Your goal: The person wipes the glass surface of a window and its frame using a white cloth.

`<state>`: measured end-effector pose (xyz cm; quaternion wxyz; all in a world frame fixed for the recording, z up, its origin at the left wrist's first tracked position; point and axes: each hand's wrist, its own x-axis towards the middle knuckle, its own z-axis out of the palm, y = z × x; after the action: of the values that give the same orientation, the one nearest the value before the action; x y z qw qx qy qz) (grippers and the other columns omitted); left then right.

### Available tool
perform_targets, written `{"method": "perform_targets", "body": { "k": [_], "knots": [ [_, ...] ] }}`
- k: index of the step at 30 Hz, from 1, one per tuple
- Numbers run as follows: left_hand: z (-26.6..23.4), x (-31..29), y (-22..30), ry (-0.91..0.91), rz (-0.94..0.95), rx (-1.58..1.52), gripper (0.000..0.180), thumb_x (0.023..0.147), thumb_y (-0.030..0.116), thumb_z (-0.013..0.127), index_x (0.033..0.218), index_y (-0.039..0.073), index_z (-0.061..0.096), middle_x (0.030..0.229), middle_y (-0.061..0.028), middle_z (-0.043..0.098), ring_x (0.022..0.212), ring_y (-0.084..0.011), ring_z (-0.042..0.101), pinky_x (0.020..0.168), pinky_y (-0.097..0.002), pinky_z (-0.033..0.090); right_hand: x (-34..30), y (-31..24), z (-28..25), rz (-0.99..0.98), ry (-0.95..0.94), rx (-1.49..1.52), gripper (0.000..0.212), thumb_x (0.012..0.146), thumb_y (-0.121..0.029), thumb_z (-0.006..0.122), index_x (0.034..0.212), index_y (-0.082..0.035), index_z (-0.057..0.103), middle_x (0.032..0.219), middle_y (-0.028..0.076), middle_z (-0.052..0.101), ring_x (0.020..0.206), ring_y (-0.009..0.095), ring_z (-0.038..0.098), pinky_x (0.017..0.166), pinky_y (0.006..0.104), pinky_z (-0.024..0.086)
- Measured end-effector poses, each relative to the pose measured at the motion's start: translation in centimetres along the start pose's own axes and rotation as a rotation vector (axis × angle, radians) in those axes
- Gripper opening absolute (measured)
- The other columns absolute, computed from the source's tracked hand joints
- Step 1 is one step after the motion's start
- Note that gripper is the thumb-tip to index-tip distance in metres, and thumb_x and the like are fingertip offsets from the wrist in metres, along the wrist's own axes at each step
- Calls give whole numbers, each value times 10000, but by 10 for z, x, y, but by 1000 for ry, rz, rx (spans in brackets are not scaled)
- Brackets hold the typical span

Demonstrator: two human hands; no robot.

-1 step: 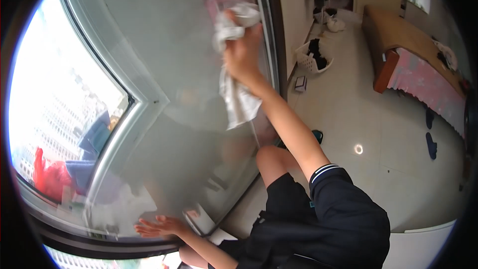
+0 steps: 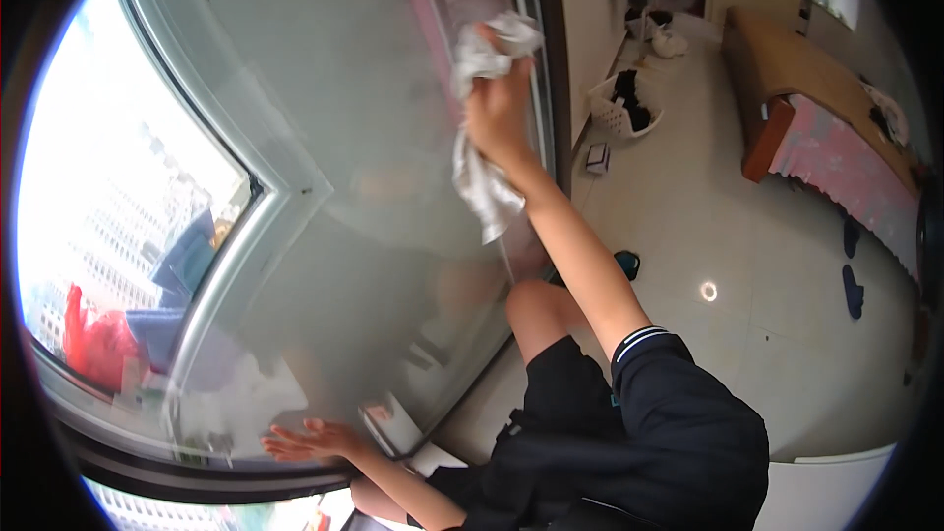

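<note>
My right hand, raised along the stretched-out arm, grips a crumpled white cloth against the large grey glass pane. Part of the cloth bunches above the fingers, and a loose end hangs below the wrist. The spot lies close to the pane's dark upright edge. Low on the left, my left hand has its fingers spread and holds nothing. It is near the bottom of the pane; whether it touches the glass I cannot tell.
Beyond the metal frame at left are a red plastic bag and blue items. On the tiled floor at right stand a white laundry basket, a small box and dark slippers. A bed stands farther right.
My right hand has shifted a little to the right with the cloth, nearer the pane's upright edge. My left hand has barely moved.
</note>
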<state>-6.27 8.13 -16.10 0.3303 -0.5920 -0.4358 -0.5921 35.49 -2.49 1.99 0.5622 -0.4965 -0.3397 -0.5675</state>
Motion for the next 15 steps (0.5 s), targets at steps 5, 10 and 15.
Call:
{"method": "perform_targets", "body": {
  "k": [5, 10, 15],
  "knots": [
    [6, -4, -2, -9, 24, 13, 488, 958, 346, 232, 1329, 43, 327, 1403, -194, 263, 1314, -333, 236, 1054, -505, 146, -103, 34, -49, 506, -56, 275, 467, 701, -7, 527, 1163, -70, 501, 1122, 171, 466, 1065, 351, 404, 904, 448, 304],
    [-4, 9, -10, 61, 109, 61, 510, 963, 356, 203, 1321, 14, 325, 1376, -196, 299, 1297, -341, 268, 1043, -494, 192, -163, 16, -83, 421, -375, 105, 513, 665, -7, 561, 1162, -132, 537, 1147, 170, 447, 1098, 360, 386, 946, 473, 243],
    [-6, 9, -8, 34, 128, 51, 488, 959, 329, 239, 1322, 17, 330, 1388, -196, 274, 1290, -354, 257, 1023, -511, 237, -136, 68, -87, 208, -373, -4, 480, 700, -43, 555, 1165, -162, 563, 1209, 185, 416, 1112, 363, 336, 968, 495, 188]
  ]
}}
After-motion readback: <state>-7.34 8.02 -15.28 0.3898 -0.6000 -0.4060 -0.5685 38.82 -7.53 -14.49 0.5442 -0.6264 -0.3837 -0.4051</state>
